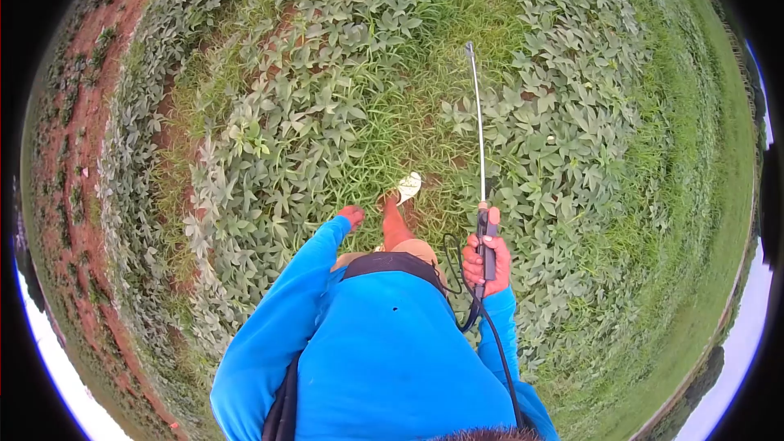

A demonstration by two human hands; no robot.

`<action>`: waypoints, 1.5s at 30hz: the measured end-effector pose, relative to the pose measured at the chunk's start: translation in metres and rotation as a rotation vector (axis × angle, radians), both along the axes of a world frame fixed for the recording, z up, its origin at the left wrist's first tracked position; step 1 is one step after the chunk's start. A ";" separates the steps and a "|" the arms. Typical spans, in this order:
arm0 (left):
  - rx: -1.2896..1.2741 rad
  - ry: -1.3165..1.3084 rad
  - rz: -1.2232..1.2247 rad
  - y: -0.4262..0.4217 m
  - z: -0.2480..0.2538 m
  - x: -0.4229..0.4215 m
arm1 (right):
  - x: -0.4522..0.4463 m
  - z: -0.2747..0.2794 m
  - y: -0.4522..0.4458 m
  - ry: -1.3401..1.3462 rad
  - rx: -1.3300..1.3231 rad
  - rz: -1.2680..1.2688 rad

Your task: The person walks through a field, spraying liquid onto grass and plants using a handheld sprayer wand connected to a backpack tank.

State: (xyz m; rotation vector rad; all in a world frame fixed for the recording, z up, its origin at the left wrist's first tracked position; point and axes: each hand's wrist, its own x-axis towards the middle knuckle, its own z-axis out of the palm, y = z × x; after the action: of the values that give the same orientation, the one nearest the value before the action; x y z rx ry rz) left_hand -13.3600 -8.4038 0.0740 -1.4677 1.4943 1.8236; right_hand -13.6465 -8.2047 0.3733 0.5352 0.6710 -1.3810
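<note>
My right hand (487, 265) is wrapped round the dark handle of a sprayer wand (479, 131). The wand's pale, thin lance points forward over the plants, its nozzle at the far end. A black hose (494, 335) runs from the handle area back along my right side. My left hand (353, 216) hangs low beside my left thigh, close above the leaves. It shows only small at the end of the blue sleeve, and its fingers cannot be made out.
Leafy crop rows (282, 147) grow on the left, and another leafy row (572, 122) on the right. Grass (400, 126) fills the strip between them. A pale shoe (409, 186) is on this strip. Reddish bare soil (90, 122) with small plants lies at far left.
</note>
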 end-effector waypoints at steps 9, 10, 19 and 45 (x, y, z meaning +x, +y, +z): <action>-0.094 -0.004 -0.031 -0.101 0.020 -0.063 | -0.061 0.000 -0.094 -0.261 -0.329 0.155; -0.102 0.005 -0.054 -0.109 0.025 -0.073 | -0.066 0.002 -0.107 -0.265 -0.339 0.148; -0.088 0.051 -0.092 -0.124 0.019 -0.093 | -0.084 0.018 -0.174 0.206 -0.108 0.339; -0.359 0.074 -0.377 -0.207 0.071 -0.156 | -0.165 -0.042 -0.143 0.639 0.128 -0.136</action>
State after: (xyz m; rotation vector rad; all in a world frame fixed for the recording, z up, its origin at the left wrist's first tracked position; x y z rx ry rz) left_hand -13.5164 -8.6108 0.1446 -1.1611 2.0561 1.4517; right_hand -13.8110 -8.3473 0.3315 0.2307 1.2619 -1.6574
